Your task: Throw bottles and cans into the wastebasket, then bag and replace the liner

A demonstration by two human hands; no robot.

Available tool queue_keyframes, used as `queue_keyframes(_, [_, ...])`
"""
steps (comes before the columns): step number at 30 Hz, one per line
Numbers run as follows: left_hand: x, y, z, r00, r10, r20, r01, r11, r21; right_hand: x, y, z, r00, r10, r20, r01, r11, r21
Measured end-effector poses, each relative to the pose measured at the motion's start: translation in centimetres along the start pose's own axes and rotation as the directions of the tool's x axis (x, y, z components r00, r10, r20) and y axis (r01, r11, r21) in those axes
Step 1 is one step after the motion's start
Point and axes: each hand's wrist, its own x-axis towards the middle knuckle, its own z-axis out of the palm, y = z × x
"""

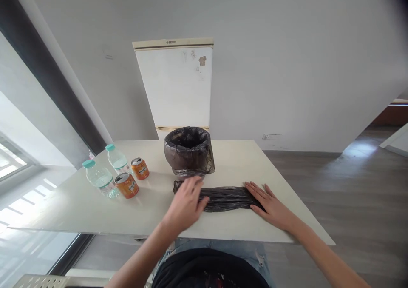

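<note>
A folded black plastic bag (225, 197) lies flat on the white table (95, 203) in front of me. My left hand (186, 203) rests over the bag's left end, fingers stretched out and slightly blurred. My right hand (269, 205) lies flat on the bag's right end with fingers spread. Just behind the bag stands a small bin (188, 152) lined with a black bag.
Two clear water bottles with teal caps (98, 177) (116, 158) and two orange drink cans (126, 184) (140, 168) stand at the table's left. A white fridge (177, 86) stands against the wall behind. Wood floor lies to the right, a window to the left.
</note>
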Motion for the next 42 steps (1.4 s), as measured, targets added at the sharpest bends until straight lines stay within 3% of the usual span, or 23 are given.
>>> queue_keyframes(2, [1.0, 3.5, 1.9, 0.995, 0.083, 0.053, -0.082, 0.996, -0.023, 0.0, 0.0, 0.0, 0.999, -0.002, -0.035, 0.001, 1.000, -0.016])
queue_keyframes(6, [3.7, 8.6, 8.4, 0.966, 0.220, 0.137, -0.216, 0.975, -0.044, -0.1, 0.5, 0.1, 0.999, -0.041, 0.028, 0.041, 0.999, 0.019])
queue_keyframes(9, [5.6, 9.6, 12.5, 0.956, 0.221, 0.195, -0.223, 0.975, -0.014, 0.0, 1.1, 0.2, 0.993, -0.088, 0.073, 0.085, 0.995, 0.043])
queue_keyframes(12, [6.3, 8.7, 14.1, 0.950, 0.215, 0.226, -0.219, 0.976, -0.009, 0.0, 1.3, 0.2, 0.988, -0.128, 0.092, 0.125, 0.991, 0.042])
queue_keyframes(15, [5.3, 6.5, 13.3, 0.946, 0.245, 0.212, -0.245, 0.969, -0.024, -0.1, 1.2, 0.0, 0.984, -0.137, 0.111, 0.132, 0.990, 0.049])
queue_keyframes(18, [3.2, 3.4, 10.9, 0.952, 0.223, 0.208, -0.227, 0.974, -0.003, -0.2, 0.9, -0.1, 0.987, -0.120, 0.103, 0.114, 0.992, 0.062])
queue_keyframes(22, [-0.1, -0.9, 7.9, 0.981, 0.076, 0.178, -0.090, 0.993, 0.071, -0.2, 0.9, 0.0, 0.990, -0.098, 0.099, 0.090, 0.993, 0.078])
queue_keyframes(26, [-3.1, -4.0, 6.5, 0.988, -0.094, 0.120, 0.076, 0.987, 0.145, -0.2, 1.1, 0.3, 0.991, -0.090, 0.102, 0.083, 0.994, 0.075])
queue_keyframes(31, [-5.0, -5.8, 5.8, 0.987, -0.153, 0.042, 0.144, 0.976, 0.166, -0.2, 0.9, 0.2, 0.993, -0.069, 0.091, 0.063, 0.996, 0.070])
queue_keyframes(38, [-5.8, -7.4, 3.6, 0.958, -0.278, 0.066, 0.256, 0.937, 0.239, -0.1, 0.8, 0.0, 0.993, -0.055, 0.109, 0.048, 0.997, 0.065])
queue_keyframes(42, [-5.8, -7.2, 2.6, 0.941, -0.339, -0.017, 0.335, 0.922, 0.195, -0.3, 0.9, 0.2, 0.996, -0.062, 0.064, 0.059, 0.997, 0.047])
